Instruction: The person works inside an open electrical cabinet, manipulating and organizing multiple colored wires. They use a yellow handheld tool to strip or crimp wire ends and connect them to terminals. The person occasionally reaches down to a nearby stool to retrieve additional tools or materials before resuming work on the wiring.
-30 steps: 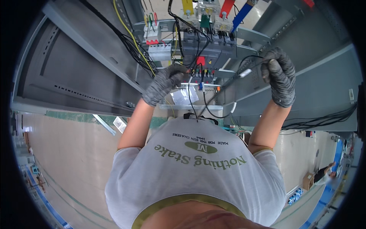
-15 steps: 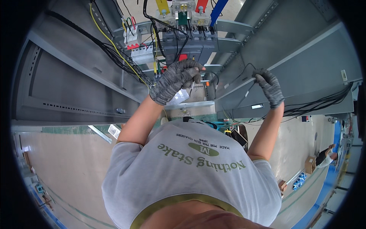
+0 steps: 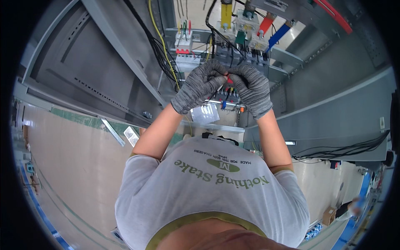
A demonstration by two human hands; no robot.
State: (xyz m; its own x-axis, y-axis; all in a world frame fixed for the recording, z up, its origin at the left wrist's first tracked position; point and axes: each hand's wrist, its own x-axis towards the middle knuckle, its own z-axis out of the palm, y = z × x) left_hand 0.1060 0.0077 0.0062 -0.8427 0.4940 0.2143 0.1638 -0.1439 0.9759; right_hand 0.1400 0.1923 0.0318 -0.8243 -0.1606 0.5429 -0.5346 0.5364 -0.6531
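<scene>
My left hand [image 3: 201, 85] and my right hand [image 3: 252, 89], both in grey knit gloves, meet fingertip to fingertip in front of a large dark grey circuit breaker [image 3: 260, 63]. Both are closed in a pinch on a thin black wire, mostly hidden by the gloves. A short white sleeve [image 3: 220, 88] shows below the left fingertips. Just behind the fingertips is a red part [image 3: 230, 79] of the breaker. Below the hands sits a row of small terminals with coloured wires [image 3: 225, 104].
Grey cabinet walls stand left [image 3: 112, 54] and right [image 3: 333, 104]. Yellow [image 3: 226, 16], red [image 3: 266, 25] and blue [image 3: 279, 36] busbars lie beyond. A small white breaker [image 3: 183, 41], a black wire bundle [image 3: 156, 50] and a clear plastic bag [image 3: 205, 113] are nearby. Loose black wires [image 3: 346, 148] hang right.
My right hand has come left and inward from the right cabinet wall, bringing the stretched wire in to my left hand. The view has shifted, so the cabinet sits further right.
</scene>
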